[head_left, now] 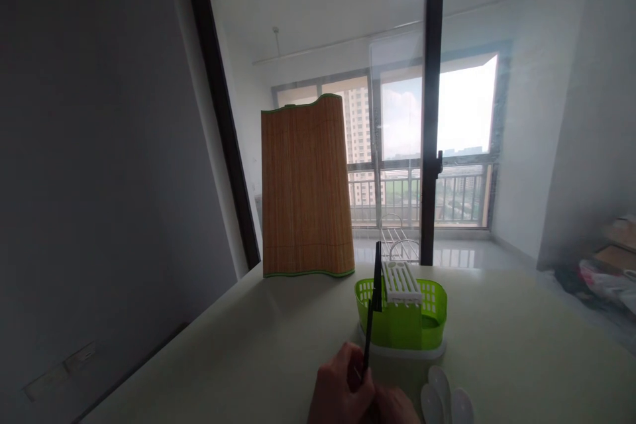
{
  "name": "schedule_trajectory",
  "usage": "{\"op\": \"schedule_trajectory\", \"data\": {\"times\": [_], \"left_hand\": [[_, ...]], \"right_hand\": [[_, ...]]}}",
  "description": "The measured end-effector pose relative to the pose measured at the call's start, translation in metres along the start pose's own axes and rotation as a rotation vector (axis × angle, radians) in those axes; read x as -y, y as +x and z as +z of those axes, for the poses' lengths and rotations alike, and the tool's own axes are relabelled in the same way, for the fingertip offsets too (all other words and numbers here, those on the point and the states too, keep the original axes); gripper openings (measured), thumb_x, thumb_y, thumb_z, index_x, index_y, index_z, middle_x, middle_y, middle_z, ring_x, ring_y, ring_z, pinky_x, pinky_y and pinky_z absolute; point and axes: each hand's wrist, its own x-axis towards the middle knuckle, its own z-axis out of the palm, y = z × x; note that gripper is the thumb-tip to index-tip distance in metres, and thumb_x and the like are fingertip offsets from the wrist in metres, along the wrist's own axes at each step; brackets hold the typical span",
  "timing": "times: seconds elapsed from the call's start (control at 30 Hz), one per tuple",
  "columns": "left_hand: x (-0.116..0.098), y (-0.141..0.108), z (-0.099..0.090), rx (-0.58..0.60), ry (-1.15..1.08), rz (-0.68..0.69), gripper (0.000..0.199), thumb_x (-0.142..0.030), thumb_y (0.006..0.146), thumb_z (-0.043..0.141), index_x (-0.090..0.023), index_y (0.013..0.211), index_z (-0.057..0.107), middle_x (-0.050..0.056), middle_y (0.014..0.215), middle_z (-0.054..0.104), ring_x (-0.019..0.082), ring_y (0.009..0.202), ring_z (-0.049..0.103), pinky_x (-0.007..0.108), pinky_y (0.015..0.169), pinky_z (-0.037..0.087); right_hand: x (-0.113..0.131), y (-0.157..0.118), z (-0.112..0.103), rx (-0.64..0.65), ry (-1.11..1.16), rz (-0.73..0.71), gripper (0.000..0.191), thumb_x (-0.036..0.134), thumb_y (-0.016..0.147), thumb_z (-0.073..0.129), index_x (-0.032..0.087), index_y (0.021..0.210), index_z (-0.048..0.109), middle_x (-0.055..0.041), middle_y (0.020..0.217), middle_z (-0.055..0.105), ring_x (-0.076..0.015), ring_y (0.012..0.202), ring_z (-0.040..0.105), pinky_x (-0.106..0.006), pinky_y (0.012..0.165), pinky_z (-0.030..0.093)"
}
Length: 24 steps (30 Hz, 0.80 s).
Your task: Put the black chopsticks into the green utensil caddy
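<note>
No readable text, label or number anywhere (nothing printed shows on any surface).

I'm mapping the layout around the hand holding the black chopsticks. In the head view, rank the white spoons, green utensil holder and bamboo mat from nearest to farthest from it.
From the hand gripping the black chopsticks:
1. White spoons, just to its right at the table's near edge.
2. Green utensil holder, ahead and slightly right.
3. Bamboo mat, standing upright at the table's far side.

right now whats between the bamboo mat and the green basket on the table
Nothing: in the head view, only bare tabletop separates the standing bamboo mat from the green basket. The black chopsticks rise in front of the basket's left end.
</note>
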Motion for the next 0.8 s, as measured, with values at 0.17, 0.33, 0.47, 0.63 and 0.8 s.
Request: {"op": "schedule_trajectory", "data": {"times": [0.17, 0.33, 0.47, 0.63, 0.8], "left_hand": [[0.025, 0.002, 0.013, 0.053, -0.144, 0.036, 0.02, -0.024, 0.078, 0.056, -0.022, 0.097, 0.062, 0.002, 0.077, 0.069, 0.013, 0.066, 0.064, 0.02, 0.06, 0.052], [0.029, 0.007, 0.009, 0.131, -0.157, 0.081, 0.018, -0.03, 0.078, 0.059, -0.019, 0.087, 0.07, 0.007, 0.086, 0.071, 0.015, 0.071, 0.065, 0.02, 0.058, 0.052], [0.021, 0.01, 0.006, 0.174, -0.183, 0.06, 0.02, -0.031, 0.078, 0.06, -0.02, 0.088, 0.074, 0.005, 0.086, 0.072, 0.015, 0.073, 0.066, 0.019, 0.058, 0.05], [0.001, 0.027, -0.017, 0.159, -0.085, 0.08, 0.017, -0.031, 0.076, 0.063, -0.022, 0.083, 0.076, 0.001, 0.08, 0.073, 0.015, 0.073, 0.065, 0.019, 0.062, 0.05], [-0.04, 0.077, -0.063, -0.036, -0.136, 0.196, 0.026, -0.042, 0.078, 0.064, -0.021, 0.088, 0.075, 0.002, 0.086, 0.075, 0.016, 0.075, 0.066, 0.022, 0.066, 0.051]], "right_hand": [[-0.032, 0.004, 0.004, -0.023, -0.101, -0.11, 0.026, 0.02, 0.079, 0.053, 0.029, 0.099, 0.067, -0.0063, 0.096, 0.076, -0.0241, 0.077, 0.071, -0.025, 0.056, 0.048], [-0.052, 0.006, 0.018, -0.048, -0.177, -0.165, 0.019, 0.02, 0.079, 0.057, 0.028, 0.093, 0.067, -0.0047, 0.097, 0.075, -0.0194, 0.068, 0.07, -0.021, 0.051, 0.045], [-0.051, 0.007, 0.018, -0.094, -0.183, -0.186, 0.02, 0.016, 0.075, 0.06, 0.028, 0.09, 0.067, -0.0023, 0.09, 0.075, -0.0179, 0.069, 0.07, -0.019, 0.052, 0.044], [-0.051, -0.002, -0.003, -0.174, -0.209, -0.181, 0.023, 0.016, 0.071, 0.06, 0.027, 0.09, 0.066, 0.0002, 0.081, 0.073, -0.017, 0.062, 0.07, -0.019, 0.047, 0.042], [-0.059, -0.031, -0.047, -0.446, -0.176, -0.195, 0.02, 0.023, 0.087, 0.046, 0.029, 0.091, 0.064, 0.0026, 0.08, 0.071, -0.0121, 0.062, 0.069, -0.018, 0.053, 0.049]]}}
